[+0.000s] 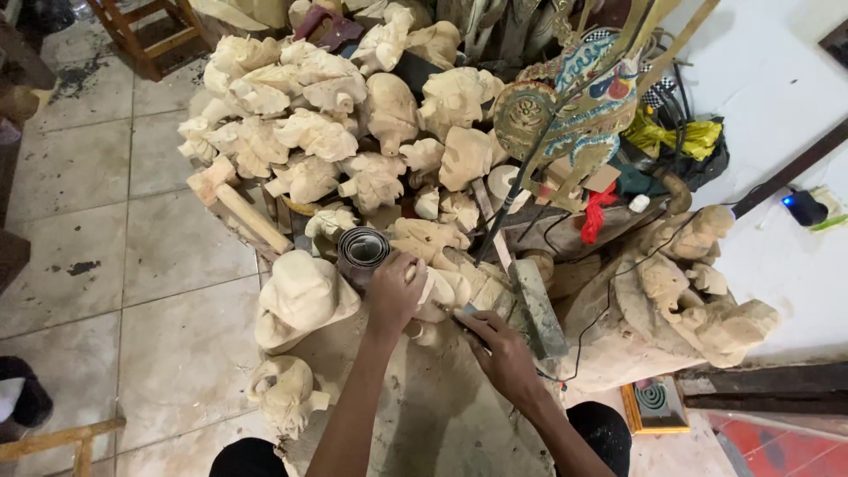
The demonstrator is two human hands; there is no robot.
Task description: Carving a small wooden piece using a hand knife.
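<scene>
My left hand (394, 291) rests on a pale carved wooden piece (442, 284) in front of me, fingers curled over it, right beside a dark rolled sheet (360, 248). My right hand (500, 346) reaches in from the lower right and pinches a small tool whose tip touches the same carving; the tool itself is mostly hidden by the fingers. A large rounded carved head (303, 296) lies just left of my left hand.
A big heap of unpainted carved wooden heads (318, 124) fills the back. A wooden mallet (231, 198) lies at its left edge. A painted flat puppet (574, 106) leans at upper right, a large carved figure (689, 291) at right, tiled floor (106, 265) on the left.
</scene>
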